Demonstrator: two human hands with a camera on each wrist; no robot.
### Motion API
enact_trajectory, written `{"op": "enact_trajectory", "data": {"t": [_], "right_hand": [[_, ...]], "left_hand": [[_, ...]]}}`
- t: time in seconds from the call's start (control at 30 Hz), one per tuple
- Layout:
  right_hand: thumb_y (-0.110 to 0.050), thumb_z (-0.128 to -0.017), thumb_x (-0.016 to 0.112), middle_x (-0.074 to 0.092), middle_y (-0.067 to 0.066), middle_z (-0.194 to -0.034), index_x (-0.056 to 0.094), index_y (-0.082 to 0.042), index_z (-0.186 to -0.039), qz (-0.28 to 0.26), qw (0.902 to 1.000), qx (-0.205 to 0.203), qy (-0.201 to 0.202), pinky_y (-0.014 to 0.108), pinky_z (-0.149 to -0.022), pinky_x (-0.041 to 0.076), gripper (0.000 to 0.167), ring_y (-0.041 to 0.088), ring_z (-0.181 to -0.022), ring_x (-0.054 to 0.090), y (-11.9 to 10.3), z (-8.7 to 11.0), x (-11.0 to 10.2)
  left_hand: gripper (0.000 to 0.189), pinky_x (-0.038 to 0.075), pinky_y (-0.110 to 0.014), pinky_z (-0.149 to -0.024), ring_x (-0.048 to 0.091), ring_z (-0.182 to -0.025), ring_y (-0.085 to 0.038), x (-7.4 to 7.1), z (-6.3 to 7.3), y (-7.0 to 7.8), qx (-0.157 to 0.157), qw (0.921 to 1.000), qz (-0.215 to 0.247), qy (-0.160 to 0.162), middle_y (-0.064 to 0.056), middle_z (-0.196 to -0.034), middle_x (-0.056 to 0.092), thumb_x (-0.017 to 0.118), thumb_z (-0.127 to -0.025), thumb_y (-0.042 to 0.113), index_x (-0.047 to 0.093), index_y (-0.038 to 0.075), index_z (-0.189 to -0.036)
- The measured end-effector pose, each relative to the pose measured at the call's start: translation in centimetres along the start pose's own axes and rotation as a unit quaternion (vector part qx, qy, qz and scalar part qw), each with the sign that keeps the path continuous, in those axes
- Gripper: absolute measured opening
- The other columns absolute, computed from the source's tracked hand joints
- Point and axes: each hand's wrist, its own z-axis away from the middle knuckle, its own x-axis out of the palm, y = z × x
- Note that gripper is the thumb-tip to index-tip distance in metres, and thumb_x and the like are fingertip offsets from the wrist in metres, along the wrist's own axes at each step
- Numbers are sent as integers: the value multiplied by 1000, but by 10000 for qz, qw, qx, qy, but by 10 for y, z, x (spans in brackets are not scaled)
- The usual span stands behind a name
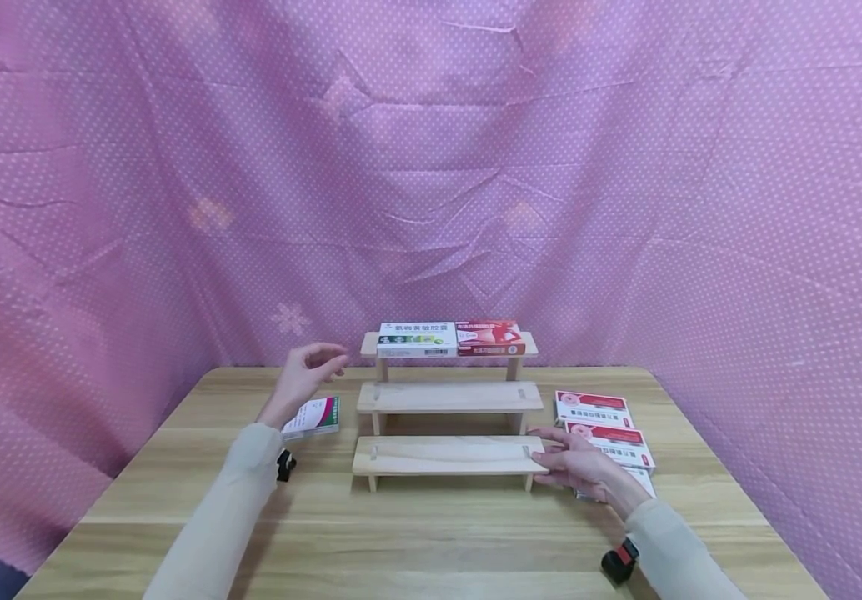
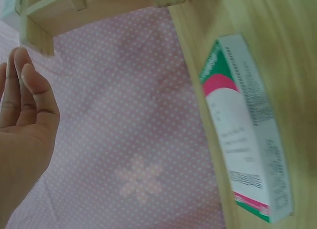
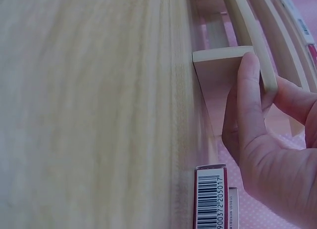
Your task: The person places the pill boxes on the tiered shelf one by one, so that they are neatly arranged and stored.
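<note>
A three-step wooden display stand (image 1: pixel 449 398) stands on the table. On its top step lie a white-and-green medicine box (image 1: pixel 417 340) and, right beside it, a red medicine box (image 1: pixel 489 337). My right hand (image 1: pixel 579 463) grips the right end of the bottom step; in the right wrist view its thumb lies over the board and its fingers press the side leg (image 3: pixel 220 73). Raised left of the top step, my left hand (image 1: pixel 309 375) holds nothing, its fingers loosely bent and apart from the wood. Below it lies a white, green and pink medicine box (image 2: pixel 242 135).
Several white-and-red medicine boxes (image 1: pixel 607 443) lie on the table right of the stand, close by my right hand. Pink dotted cloth (image 1: pixel 431 167) hangs behind the table (image 1: pixel 431 542) and along its sides.
</note>
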Motion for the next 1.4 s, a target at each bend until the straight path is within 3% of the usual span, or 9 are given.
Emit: {"op": "enact_trajectory", "data": {"t": [0.13,0.37,0.57,0.7,0.77,0.9,1.0,1.13,1.4], "right_hand": [[-8,-94,63,51,20,-127,25,0,-152,-2,10000,47,53,40,-92,58,70,21,-100,66,0,0,0],[-8,-94,63,51,20,-128,26,-1,-152,-27,10000,65,31,40,-93,57,70,23,-102,66,-1,1,-1],[-8,-94,63,52,20,-126,24,0,-152,-7,10000,-25,-17,40,-92,58,71,23,-101,66,-2,1,-1],[-7,-94,63,51,21,-126,23,1,-152,23,10000,-72,-39,40,-92,58,70,23,-101,66,-2,0,0],[-8,-94,63,50,21,-127,24,1,-152,35,10000,-72,-49,41,-93,57,71,23,-102,66,-1,0,0],[-8,-94,64,49,21,-128,24,1,-152,29,10000,-71,-52,41,-92,58,71,23,-102,66,-1,0,0],[-8,-94,63,50,21,-127,24,1,-152,9,10000,-85,-51,40,-92,58,71,22,-101,66,0,-1,0],[-7,-95,62,51,20,-126,23,2,-152,-25,9999,-93,-65,40,-92,58,70,22,-101,66,0,-1,-1],[-7,-95,62,51,21,-127,23,2,-152,-43,10000,-46,-45,40,-92,58,70,22,-101,66,1,-1,-1]], "left_hand": [[37,55,-23,-71,66,-87,-12,-6,6,-10,-146,9998,-92,-35,-20,-114,69,66,-94,32,65,7,-121],[42,55,-25,-75,65,-96,-15,-17,15,-32,-360,9991,-201,37,-18,-117,68,68,-93,28,61,2,-126],[36,55,-24,-87,64,-97,-3,-29,21,-53,-314,9987,-392,60,-23,-125,64,67,-93,17,62,2,-126],[36,55,-23,-86,62,-95,2,-37,23,-67,-397,9976,-529,194,-22,-125,64,66,-93,14,61,1,-126],[37,54,-19,-83,62,-97,-1,-40,24,-73,-470,9968,-590,255,-22,-126,64,66,-93,13,60,-1,-127],[42,52,-19,-87,63,-111,-20,-46,25,-81,-624,9947,-805,134,-23,-130,61,66,-93,12,57,-3,-131],[45,49,-33,-100,57,-122,-34,-50,24,-85,-862,9912,-1002,-70,-23,-133,59,67,-93,15,55,-1,-134],[52,39,-55,-109,48,-129,-42,-54,23,-90,-1228,9851,-1155,-340,-23,-140,53,69,-90,20,53,2,-137],[65,30,-66,-109,36,-134,-48,-56,22,-101,-1507,9714,-1616,-873,-27,-149,39,77,-82,19,51,2,-139]]}}
